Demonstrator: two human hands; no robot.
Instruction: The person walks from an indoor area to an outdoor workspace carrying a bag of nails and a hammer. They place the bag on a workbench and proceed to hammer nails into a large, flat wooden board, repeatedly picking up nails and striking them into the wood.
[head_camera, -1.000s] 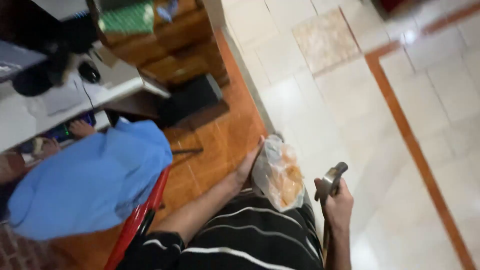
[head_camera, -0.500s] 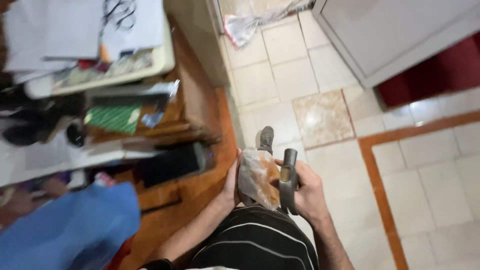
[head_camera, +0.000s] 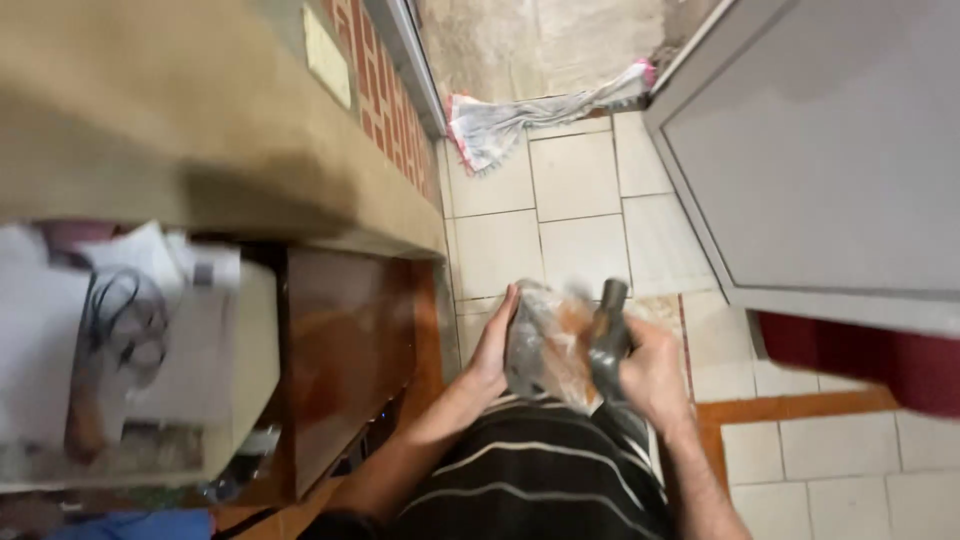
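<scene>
While your left hand (head_camera: 492, 345) cups the clear plastic bag (head_camera: 545, 350) at your waist and your right hand (head_camera: 650, 372) stays wrapped shut around the dark tool handle (head_camera: 607, 335), support the bag's underside so nothing spills. Far left, a pale rectangular plate (head_camera: 327, 57) sits on the brick wall; beyond, a striped cloth (head_camera: 520, 115) lies crumpled on the floor.

My view has swung from the person in blue to a doorway with a crumpled white cloth (head_camera: 520, 115) on the tiles. My left hand (head_camera: 495, 345) and right hand (head_camera: 650, 375) have brought the clear plastic bag (head_camera: 545, 350) and dark grey tool (head_camera: 605, 335) together.
</scene>
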